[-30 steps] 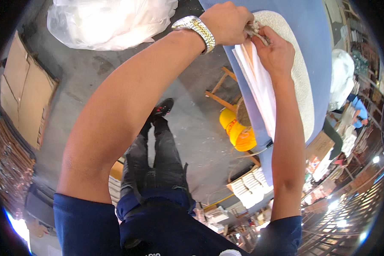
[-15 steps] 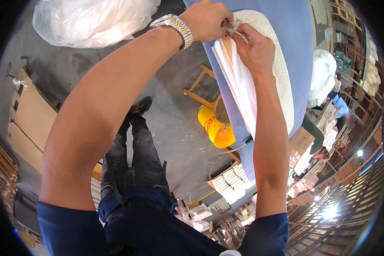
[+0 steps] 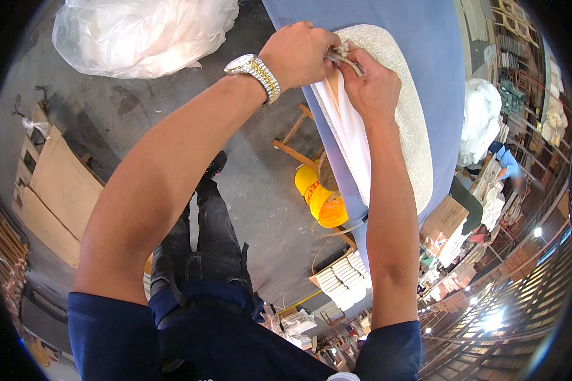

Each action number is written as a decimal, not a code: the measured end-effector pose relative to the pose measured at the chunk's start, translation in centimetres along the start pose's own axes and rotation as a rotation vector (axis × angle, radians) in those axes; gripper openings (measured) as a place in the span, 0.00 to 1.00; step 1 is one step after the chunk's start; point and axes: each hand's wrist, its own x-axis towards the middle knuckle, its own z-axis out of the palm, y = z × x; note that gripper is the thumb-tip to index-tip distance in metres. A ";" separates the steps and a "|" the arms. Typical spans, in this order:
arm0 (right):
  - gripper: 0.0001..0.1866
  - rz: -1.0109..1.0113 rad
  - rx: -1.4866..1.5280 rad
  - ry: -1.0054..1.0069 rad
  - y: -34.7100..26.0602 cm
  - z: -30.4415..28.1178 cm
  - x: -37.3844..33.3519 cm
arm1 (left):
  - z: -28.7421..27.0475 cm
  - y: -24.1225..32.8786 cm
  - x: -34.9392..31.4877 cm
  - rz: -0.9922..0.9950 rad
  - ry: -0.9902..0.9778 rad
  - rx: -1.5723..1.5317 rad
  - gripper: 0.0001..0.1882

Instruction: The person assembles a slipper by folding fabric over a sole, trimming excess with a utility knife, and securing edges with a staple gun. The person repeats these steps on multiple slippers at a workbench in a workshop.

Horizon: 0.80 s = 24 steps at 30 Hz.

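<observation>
An upholstered piece with speckled beige fabric (image 3: 414,127) lies on a blue-covered table (image 3: 435,44). Along its near side run a white layer (image 3: 353,136) and a narrow strip of bare wood (image 3: 334,92). At its upper left corner, my left hand (image 3: 299,54) is closed on a gathered bit of the fabric edge (image 3: 344,51). My right hand (image 3: 374,89) pinches the same gathered edge just beside it, thumb and forefinger pressed together. The fingertips nearly meet, so the exact grip is partly hidden. A gold and silver watch (image 3: 265,79) is on my left wrist.
A yellow bucket (image 3: 311,187) and a wooden stool frame (image 3: 292,149) stand by the table's near edge. A big clear plastic bag (image 3: 143,38) lies on the floor at upper left, cardboard sheets (image 3: 63,184) below it. Another person in blue (image 3: 507,162) is at far right.
Both hands have shifted slightly down and left in the view, still gripping the fabric edge. The upholstered piece and table appear slightly lower too.
</observation>
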 end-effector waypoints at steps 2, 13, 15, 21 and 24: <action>0.11 -0.034 -0.033 0.030 0.0 0.5 -0.2 | 0.4 0.0 -0.1 -0.009 0.025 -0.036 0.21; 0.13 -0.270 -0.071 0.433 0.8 3.6 -0.7 | 0.6 -0.9 0.1 0.028 0.044 0.017 0.19; 0.14 -0.271 -0.087 0.375 1.1 3.4 -0.6 | 0.0 -1.2 0.2 0.031 -0.022 -0.025 0.19; 0.17 -0.053 -0.082 0.004 -0.3 0.3 0.5 | -0.2 -2.3 1.0 0.051 -0.059 -0.098 0.17; 0.19 -0.003 -0.098 -0.070 -0.4 0.0 0.6 | -1.5 -1.7 1.9 -0.042 -0.187 -0.167 0.17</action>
